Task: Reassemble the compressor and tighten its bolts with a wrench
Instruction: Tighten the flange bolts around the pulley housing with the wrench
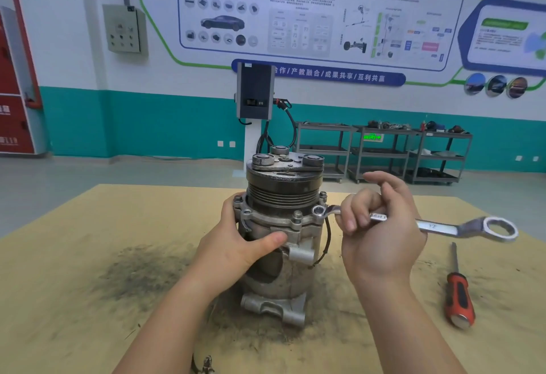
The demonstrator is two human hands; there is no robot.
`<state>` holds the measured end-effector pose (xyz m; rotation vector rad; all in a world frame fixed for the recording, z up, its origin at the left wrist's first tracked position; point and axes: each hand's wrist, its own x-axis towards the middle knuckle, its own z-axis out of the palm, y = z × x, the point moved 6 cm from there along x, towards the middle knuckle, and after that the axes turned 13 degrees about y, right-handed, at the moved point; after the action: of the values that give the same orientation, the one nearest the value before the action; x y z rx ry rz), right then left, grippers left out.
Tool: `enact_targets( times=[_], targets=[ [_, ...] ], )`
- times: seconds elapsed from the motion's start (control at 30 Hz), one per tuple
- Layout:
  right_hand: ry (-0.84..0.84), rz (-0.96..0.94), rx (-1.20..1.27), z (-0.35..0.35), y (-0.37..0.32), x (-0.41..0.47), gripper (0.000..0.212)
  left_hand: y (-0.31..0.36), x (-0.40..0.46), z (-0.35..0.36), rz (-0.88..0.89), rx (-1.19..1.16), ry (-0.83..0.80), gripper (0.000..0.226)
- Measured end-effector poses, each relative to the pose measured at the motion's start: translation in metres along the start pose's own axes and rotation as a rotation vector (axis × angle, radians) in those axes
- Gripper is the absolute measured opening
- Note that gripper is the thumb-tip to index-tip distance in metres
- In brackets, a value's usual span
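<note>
**Wrench on flange bolt, compressor held upright**

We see the compressor [280, 226] standing upright near the middle of the worktop [88, 255], pulley end up. Its body is dull grey cast metal, grimy, with a black ribbed pulley and a round clutch plate on top carrying three round pads. A flange ring with several bolts sits below the pulley; mounting lugs stick out at the base and front. A thin black wire hangs down its right side.

Our left hand [236, 243] wraps the body, thumb across the front, fingers curled behind the flange. Our right hand [381, 226] has its grip pinching the wrench [425, 226] mid-shaft, small ring end on a flange bolt [318, 211] at the compressor's right, large ring end sticking out right.

A red-handled screwdriver [459, 297] lies near the worktop's right edge. Dark grime smears the worktop left of the compressor.
</note>
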<state>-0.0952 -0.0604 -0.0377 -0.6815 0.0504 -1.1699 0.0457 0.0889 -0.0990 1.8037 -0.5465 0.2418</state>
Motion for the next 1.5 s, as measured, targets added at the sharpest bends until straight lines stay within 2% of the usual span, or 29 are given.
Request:
enact_targets(
  times=[0.07,0.13,0.2,0.27,0.37,0.6,0.77,0.87,1.0,1.13,1.23,1.3,1.4,1.5],
  targets=[
    [-0.027,-0.042,-0.103,0.005,0.001,-0.006,0.03,0.0,0.0,0.0,0.004,-0.004,0.001,0.077],
    [0.016,0.047,-0.187,0.002,0.007,-0.002,0.03,0.0,0.0,0.001,0.009,-0.013,-0.002,0.087],
    [0.083,0.178,-0.138,-0.007,0.01,0.004,0.027,-0.001,0.0,0.001,0.007,-0.019,-0.006,0.091],
    [0.128,0.268,-0.018,-0.012,0.009,0.01,0.025,-0.001,0.0,0.001,0.004,-0.021,-0.01,0.085],
    [0.149,0.282,0.094,-0.014,0.004,0.016,0.026,0.001,0.0,0.001,0.001,-0.019,-0.008,0.079],
    [0.151,0.299,0.011,-0.009,0.01,0.025,0.023,-0.001,0.0,0.002,0.001,-0.03,-0.016,0.093],
    [0.102,0.456,0.001,-0.006,0.017,0.03,0.025,0.001,-0.001,0.0,-0.003,-0.017,-0.014,0.076],
    [0.146,0.305,0.007,-0.009,0.013,0.024,0.026,0.001,0.0,0.0,0.008,-0.011,-0.004,0.075],
    [0.173,-0.116,-0.089,-0.005,-0.002,-0.003,0.028,0.0,0.001,-0.001,0.022,-0.003,0.007,0.075],
    [-0.012,-0.429,-0.325,0.014,-0.004,-0.041,0.022,0.0,0.001,0.0,0.028,0.0,0.012,0.075],
    [-0.106,-0.484,-0.394,0.022,-0.014,-0.041,0.021,0.0,0.001,0.0,0.018,-0.008,0.018,0.075],
    [-0.034,-0.42,-0.296,0.014,-0.024,-0.026,0.022,0.0,0.001,-0.001,0.021,-0.008,0.021,0.074],
    [0.105,-0.185,-0.166,-0.002,-0.018,-0.003,0.024,0.0,0.0,0.0,0.016,-0.012,0.014,0.075],
    [0.128,0.015,-0.072,-0.007,-0.005,0.01,0.026,0.0,0.0,0.001,0.015,-0.025,0.007,0.078]
  ],
)
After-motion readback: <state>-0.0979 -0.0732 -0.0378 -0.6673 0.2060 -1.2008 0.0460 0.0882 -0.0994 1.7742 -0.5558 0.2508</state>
